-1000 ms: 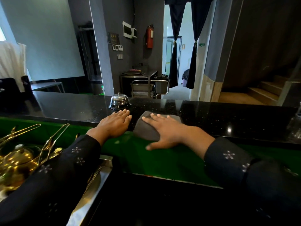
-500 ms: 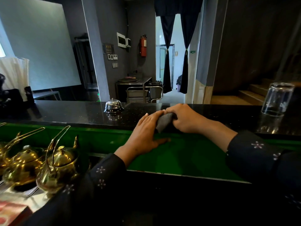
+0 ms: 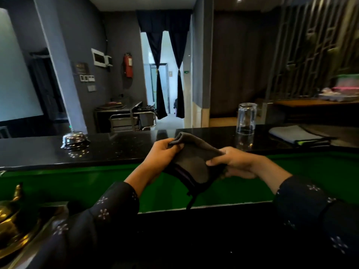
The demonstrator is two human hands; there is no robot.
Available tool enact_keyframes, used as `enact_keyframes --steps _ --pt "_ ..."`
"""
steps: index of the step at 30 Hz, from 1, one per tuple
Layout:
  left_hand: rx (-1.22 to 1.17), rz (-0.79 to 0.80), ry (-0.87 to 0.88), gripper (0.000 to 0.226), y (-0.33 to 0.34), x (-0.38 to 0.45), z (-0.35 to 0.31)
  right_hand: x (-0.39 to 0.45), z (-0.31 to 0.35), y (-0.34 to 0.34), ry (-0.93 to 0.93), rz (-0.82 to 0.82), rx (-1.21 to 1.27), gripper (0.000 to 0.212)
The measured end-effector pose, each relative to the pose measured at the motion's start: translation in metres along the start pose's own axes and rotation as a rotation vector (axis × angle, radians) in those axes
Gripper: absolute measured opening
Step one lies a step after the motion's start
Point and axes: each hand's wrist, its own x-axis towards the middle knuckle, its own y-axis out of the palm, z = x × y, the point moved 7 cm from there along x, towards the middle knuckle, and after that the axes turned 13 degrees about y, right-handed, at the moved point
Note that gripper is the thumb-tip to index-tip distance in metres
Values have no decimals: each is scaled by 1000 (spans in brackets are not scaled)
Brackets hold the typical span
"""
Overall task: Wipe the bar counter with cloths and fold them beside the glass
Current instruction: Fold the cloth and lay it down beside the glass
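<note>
A dark grey cloth point(image 3: 192, 162) hangs in the air above the near edge of the black bar counter point(image 3: 108, 152). My left hand point(image 3: 161, 154) pinches its upper left corner. My right hand point(image 3: 233, 164) grips its right side, fingers curled round the fabric. The cloth's lower part droops over the green ledge. An upturned clear glass point(image 3: 246, 118) stands on the counter to the right, behind my right hand. Further right, a folded grey cloth point(image 3: 295, 133) lies on top of other folded cloths, beside the glass.
A chrome service bell point(image 3: 74, 139) sits on the counter at the left. Brass teapots point(image 3: 11, 216) stand at the lower left below the counter. A green ledge point(image 3: 77, 187) runs along the counter's near side. A shelf with blurred items lies at the far right.
The cloth has been lifted off the counter and is now held up between both hands. The view has swung right, bringing the glass and the folded cloths into sight.
</note>
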Motion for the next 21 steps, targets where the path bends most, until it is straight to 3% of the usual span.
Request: enact_keyframes --steps 4,7,11,15,18,21 --pt "-10 -21 -107 15 48 9 16 -15 -41 -53 -7 -168 338 25" --pt "57 -20 -135 19 88 17 28 -23 -55 -94 -7 -322 396 10" --pt "176 -9 -153 23 138 37 39 -32 -57 -151 -30 -519 347 8" --pt "302 -12 -137 27 180 69 38 -27 -53 -213 -44 -710 259 28" --pt "357 -8 -116 26 206 94 35 -18 -46 -248 -27 -815 102 10" --pt "460 1 -101 23 221 120 39 -11 -34 -271 2 -887 -54 13"
